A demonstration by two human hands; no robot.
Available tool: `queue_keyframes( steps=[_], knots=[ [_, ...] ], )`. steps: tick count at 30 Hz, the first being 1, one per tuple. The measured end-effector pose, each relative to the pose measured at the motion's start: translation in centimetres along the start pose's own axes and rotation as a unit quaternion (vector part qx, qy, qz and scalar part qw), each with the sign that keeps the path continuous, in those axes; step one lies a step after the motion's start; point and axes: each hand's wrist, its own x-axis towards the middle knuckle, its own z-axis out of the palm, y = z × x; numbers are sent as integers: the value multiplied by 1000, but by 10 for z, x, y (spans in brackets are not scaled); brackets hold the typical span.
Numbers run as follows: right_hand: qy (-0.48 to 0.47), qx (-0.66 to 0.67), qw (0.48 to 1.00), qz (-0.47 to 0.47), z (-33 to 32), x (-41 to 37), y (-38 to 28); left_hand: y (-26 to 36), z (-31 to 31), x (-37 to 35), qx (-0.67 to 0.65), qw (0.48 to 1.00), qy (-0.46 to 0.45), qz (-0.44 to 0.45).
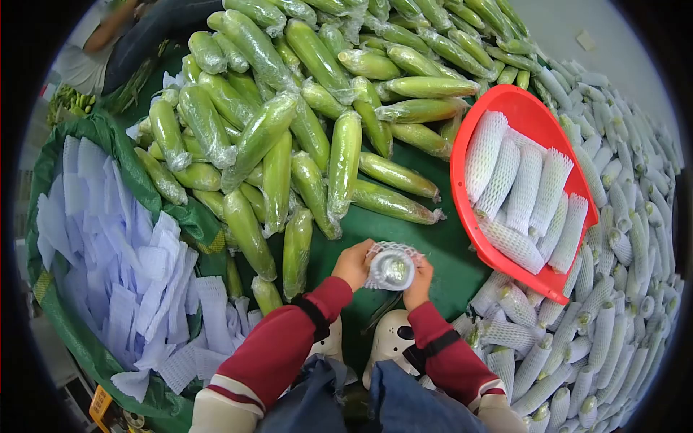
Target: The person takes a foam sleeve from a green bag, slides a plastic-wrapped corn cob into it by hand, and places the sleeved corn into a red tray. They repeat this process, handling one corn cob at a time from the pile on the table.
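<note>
Low in front of me, my left hand (353, 265) grips one side of a white foam net sleeve (375, 258), which is spread around a round whitish tube (390, 283). On the other side, my right hand (419, 284) has its fingers closed against the tube and net. Something pale green in clear film shows inside the tube's round opening; it looks like the end of a corn cob. Just beyond my hands lie film-wrapped green corn cobs (345, 162) in a large pile.
On the left, a green sack (68, 346) holds flat foam net sleeves (141, 267). A red basket (462, 191) with netted cobs (520, 180) rests to the right, beside a large heap of netted cobs (621, 289). Another person's arm (110, 27) shows at the upper left.
</note>
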Motion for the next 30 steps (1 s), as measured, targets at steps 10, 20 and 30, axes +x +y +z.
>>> queue_keyframes(
  steps=[10,20,30],
  knots=[
    [-36,47,996,71,28,-24,-69,77,-39,-11,-440,832,-71,-330],
    [-73,-77,994,-37,-40,26,-264,116,-97,-59,-11,967,-254,-2],
    [-158,-676,667,-270,-78,141,-243,54,-153,-122,324,945,-48,-26]
  ],
)
